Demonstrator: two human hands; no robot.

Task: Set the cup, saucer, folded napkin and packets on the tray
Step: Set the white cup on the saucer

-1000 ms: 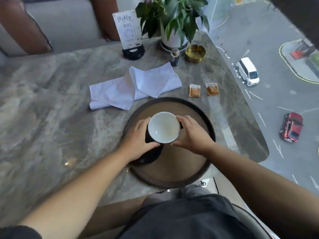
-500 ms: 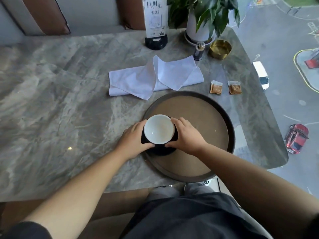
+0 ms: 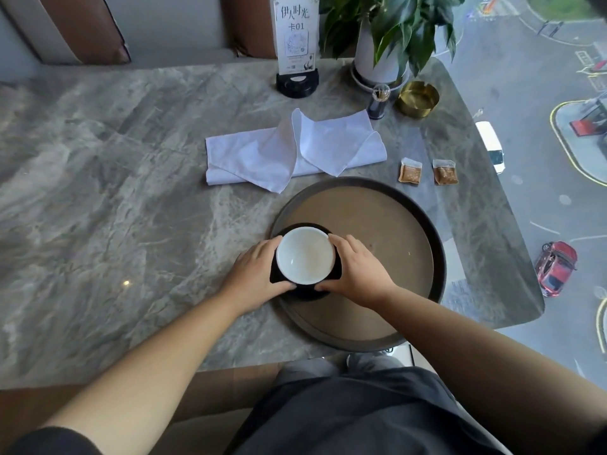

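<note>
A white cup (image 3: 305, 255) on a dark saucer (image 3: 297, 293) is being cradled from both sides, the left hand (image 3: 258, 275) and right hand (image 3: 356, 274) closed around it, probably to keep it steady. Both are being rested on the left part of the round tray (image 3: 394, 231). The folded napkin (image 3: 289, 149) and two packets (image 3: 427, 170) are lying on the marble table (image 3: 115, 192) beyond the tray, waiting.

Soft, even daylight fills the scene, brightest at 3 o'clock by the window. Shadows are faint. A small glare spot sits on the worktop (image 3: 126, 283) at 9 o'clock. Wide-angle distortion bends the edges, and the frame corners darken. Detail is slightly soft throughout.
</note>
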